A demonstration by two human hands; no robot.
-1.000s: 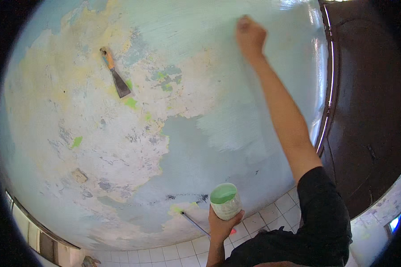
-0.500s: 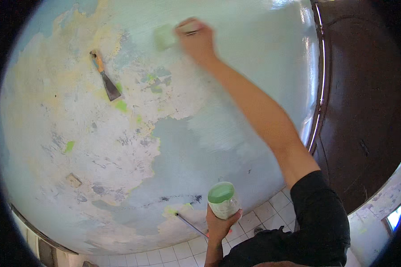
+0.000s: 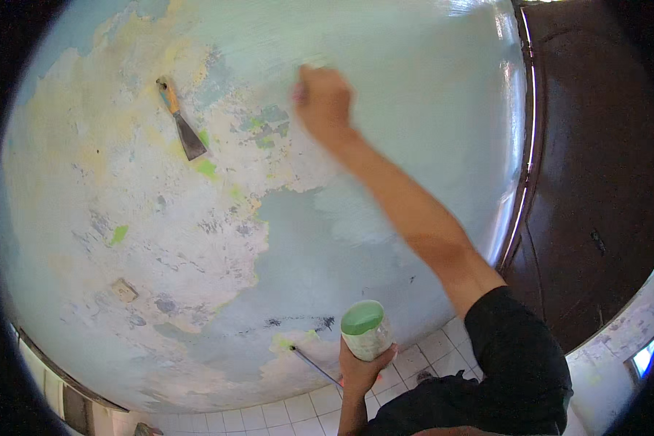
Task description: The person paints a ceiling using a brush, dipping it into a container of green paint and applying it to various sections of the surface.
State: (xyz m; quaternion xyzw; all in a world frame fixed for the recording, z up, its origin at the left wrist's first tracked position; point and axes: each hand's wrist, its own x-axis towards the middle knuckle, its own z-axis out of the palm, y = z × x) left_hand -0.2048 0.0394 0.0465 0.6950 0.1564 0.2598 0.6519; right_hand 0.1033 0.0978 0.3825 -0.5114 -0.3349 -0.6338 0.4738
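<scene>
My right hand (image 3: pixel 325 102) is closed in a fist against the upper wall (image 3: pixel 421 109), blurred by motion. It grips a paintbrush, whose head showed in the earlier picture; now the hand and the blur hide most of it. Low at the front, my left hand (image 3: pixel 361 372) is wrapped round a whitish, paint-smeared cup (image 3: pixel 368 343), held a little tilted. Inside the cup lies green paint (image 3: pixel 362 318). Fresh pale green covers the wall around and right of my right hand; to its left the surface is bare, patchy white and yellowish.
A putty knife (image 3: pixel 182 123) with a wooden handle hangs on the wall at left. Below it is a small square wall plate (image 3: pixel 124 291). A thin rod (image 3: pixel 314 365) leans near my left hand. A dark brown door (image 3: pixel 596 167) stands at right, above white floor tiles (image 3: pixel 298 410).
My right hand has moved down the wall and slightly right, and the brush head beside it no longer shows clearly. My left hand still holds the cup in nearly the same place.
</scene>
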